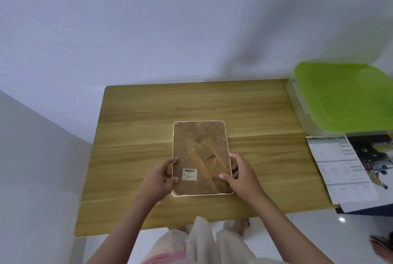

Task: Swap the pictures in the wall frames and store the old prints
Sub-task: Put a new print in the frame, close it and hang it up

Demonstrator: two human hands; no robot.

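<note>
A white-rimmed picture frame lies face down on the wooden table, showing its brown backing board, a taped stand and a barcode sticker. My left hand grips the frame's left edge near the bottom, thumb on the backing. My right hand holds the right edge opposite, thumb resting on the board. The picture inside is hidden.
A clear plastic box with a green lid stands at the table's right side. Printed sheets and a photo print lie in front of it, overhanging the table edge. White walls close in behind and left. Another person's foot shows at bottom right.
</note>
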